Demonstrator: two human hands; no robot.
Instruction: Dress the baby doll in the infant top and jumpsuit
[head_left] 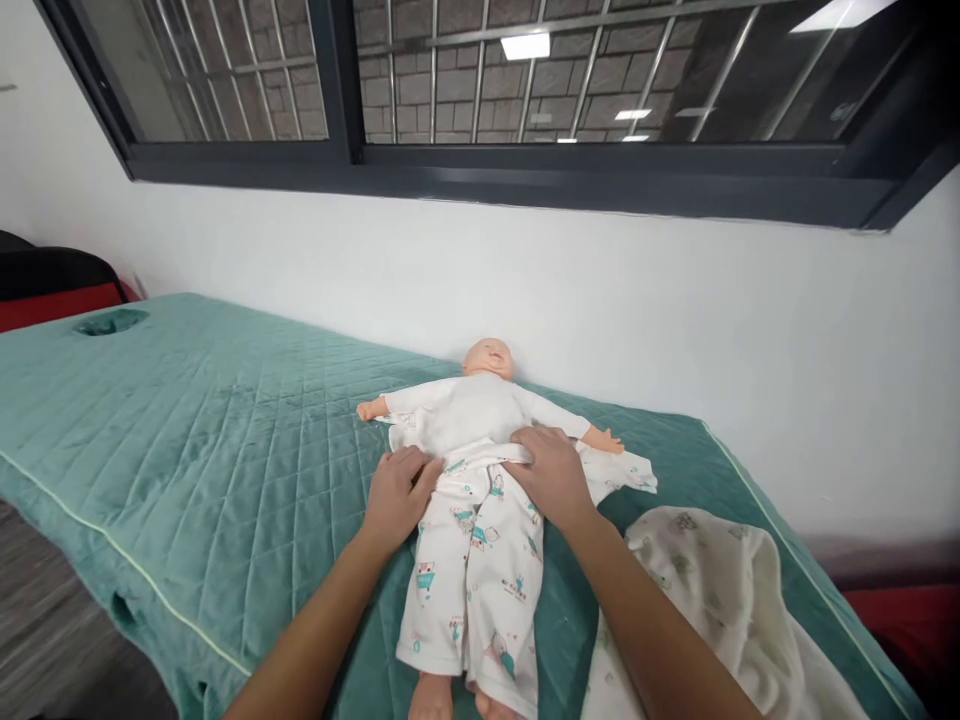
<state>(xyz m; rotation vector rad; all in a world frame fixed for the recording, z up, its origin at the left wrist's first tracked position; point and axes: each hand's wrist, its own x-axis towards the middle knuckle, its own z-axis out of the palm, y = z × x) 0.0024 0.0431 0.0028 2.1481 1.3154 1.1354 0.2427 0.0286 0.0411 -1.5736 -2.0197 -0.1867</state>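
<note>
A baby doll point(489, 358) lies on its back, head toward the wall and arms spread out. It wears a white long-sleeved top point(465, 408) and white printed pants point(472, 560); its bare feet show at the bottom. My left hand point(401, 490) is at the waistband's left side, fingers curled against the cloth. My right hand point(551, 475) grips the waistband on the right, thumb below and fingers over the edge. A printed shirt point(619, 472) lies spread beneath the doll, partly hidden by its body and my right hand.
A green quilted bed cover point(225, 450) with a face hole point(111, 321) lies under everything. A crumpled white patterned blanket point(720, 590) is at the right, partly behind my forearm. Behind are a white wall point(337, 270) and a barred window point(487, 90). A red and black object point(60, 285) stands far left.
</note>
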